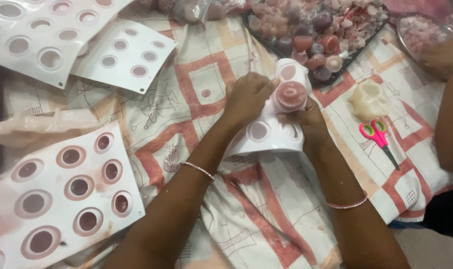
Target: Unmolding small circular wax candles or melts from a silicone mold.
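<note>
Head view: you're mid-pop, pushing a pink piece (291, 94) out of the white mould (271, 134).
Your left hand (247, 97) is closed on the mould's top edge, thumb by the bulging cup; your right hand (308, 119) grips it from behind, fingers mostly hidden. Mould's held over the cloth (201, 79), just below the tray (336, 77) of finished pieces. Looks like next you'd need to press harder from underneath and catch the piece.
</note>
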